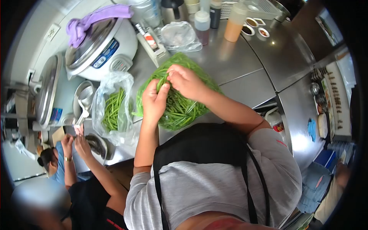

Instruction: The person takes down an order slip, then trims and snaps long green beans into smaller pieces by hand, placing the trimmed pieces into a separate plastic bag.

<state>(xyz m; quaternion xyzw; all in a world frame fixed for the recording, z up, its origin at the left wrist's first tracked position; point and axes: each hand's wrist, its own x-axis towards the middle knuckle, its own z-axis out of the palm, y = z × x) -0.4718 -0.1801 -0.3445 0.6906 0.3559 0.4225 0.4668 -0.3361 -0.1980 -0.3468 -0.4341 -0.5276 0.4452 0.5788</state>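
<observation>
Above a green plastic bag [147, 76] on the steel counter, my two hands are close together. My left hand [155, 97] is closed around a few green beans [162, 81], thumb pressed over them. The fingers of my right hand [186, 81] pinch at the upper ends of these beans. A heap of loose green beans [182, 109] lies in the open bag just below my hands. To the left stands a clear plastic bag [124, 79] with more green beans [114, 109] in it.
A rice cooker [124, 42] with a purple cloth [86, 25] sits back left. Squeeze bottles [234, 25] and small sauce dishes [252, 23] line the back. A co-worker's hands [78, 143] work near a metal bowl [100, 147] at left. The counter's right edge [283, 115] borders shelving.
</observation>
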